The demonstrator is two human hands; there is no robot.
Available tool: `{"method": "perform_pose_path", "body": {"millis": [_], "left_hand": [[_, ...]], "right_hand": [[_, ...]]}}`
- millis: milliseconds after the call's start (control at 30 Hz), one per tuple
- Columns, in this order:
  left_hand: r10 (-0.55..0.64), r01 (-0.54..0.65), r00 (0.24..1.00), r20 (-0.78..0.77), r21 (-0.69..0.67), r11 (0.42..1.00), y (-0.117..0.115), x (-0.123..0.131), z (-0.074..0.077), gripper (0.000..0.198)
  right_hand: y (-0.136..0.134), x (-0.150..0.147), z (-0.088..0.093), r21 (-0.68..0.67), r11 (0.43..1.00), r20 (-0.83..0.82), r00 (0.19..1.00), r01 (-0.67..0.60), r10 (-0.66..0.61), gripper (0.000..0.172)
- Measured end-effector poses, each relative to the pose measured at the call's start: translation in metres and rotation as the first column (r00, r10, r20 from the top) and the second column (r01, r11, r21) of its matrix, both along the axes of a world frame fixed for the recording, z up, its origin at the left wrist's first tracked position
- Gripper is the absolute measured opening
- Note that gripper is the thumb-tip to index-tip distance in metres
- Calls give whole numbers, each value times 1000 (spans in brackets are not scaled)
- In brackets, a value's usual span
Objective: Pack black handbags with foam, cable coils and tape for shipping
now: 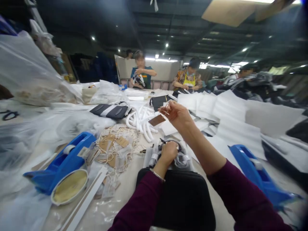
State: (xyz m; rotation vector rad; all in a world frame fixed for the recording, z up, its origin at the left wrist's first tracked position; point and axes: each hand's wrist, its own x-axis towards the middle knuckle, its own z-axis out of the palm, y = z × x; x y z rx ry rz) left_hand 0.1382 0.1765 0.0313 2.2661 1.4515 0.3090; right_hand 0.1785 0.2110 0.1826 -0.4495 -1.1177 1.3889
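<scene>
My right hand (178, 115) is raised over the table, its fingers pinched on the string of a brown hang tag (157, 120). The tag dangles to the left of the fingers. Lower down, my left hand (169, 152) is closed at the top of a black bag (185, 195), among straps wrapped in white foam (182, 160). What its fingers grip is hidden. The bag lies flat in front of me, partly under my left forearm. Left of it is a tangled heap of hang tags (121, 141) with cream strings.
Blue tape dispensers (69, 157) (257, 175) stand on both sides. A round tub (69, 187) sits at the left. White foam tubes (141, 120), a black and grey bag (110, 111) and white foam sheets (228, 107) lie farther back. Co-workers (143, 72) are across the table.
</scene>
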Motion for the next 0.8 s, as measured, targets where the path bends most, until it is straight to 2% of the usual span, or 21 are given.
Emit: {"method": "perform_pose_path", "body": {"millis": [67,133,200,267,333,400,500,567,633,700,800], "left_hand": [[-7,7,1000,0,33,999,4,2,-4,30],[-12,11,1000,9,54,998,8,3,-7,34],[-13,11,1000,24,67,998,9,3,-7,39],[-9,5,999,43,79,997,10,3,-6,44],[3,-8,998,62,93,996,9,2,-5,47],[17,-26,997,79,109,994,7,2,-3,47],[41,-56,994,106,137,989,6,2,-1,43],[66,-85,990,125,152,985,6,3,-2,38],[97,-120,985,144,162,979,6,5,-4,35],[132,-159,978,160,164,974,6,7,-6,33],[182,-209,967,176,151,966,6,9,-8,32]], "right_hand": [[0,44,15,35,989,42,988,146,-148,17],[-1,83,25,60,952,121,944,301,-306,17],[-2,114,25,86,890,269,850,448,-454,16],[-1,132,11,82,849,548,688,522,-476,13],[4,137,-14,27,848,798,499,530,-337,12],[11,135,-45,-31,857,907,375,515,-193,16],[24,126,-86,-51,875,946,305,481,-113,17],[30,121,-104,-83,902,961,274,424,-41,16],[35,118,-113,-149,930,967,248,337,65,14],[38,116,-115,-243,942,957,218,230,194,14],[42,118,-110,-389,918,912,171,79,372,18]]}}
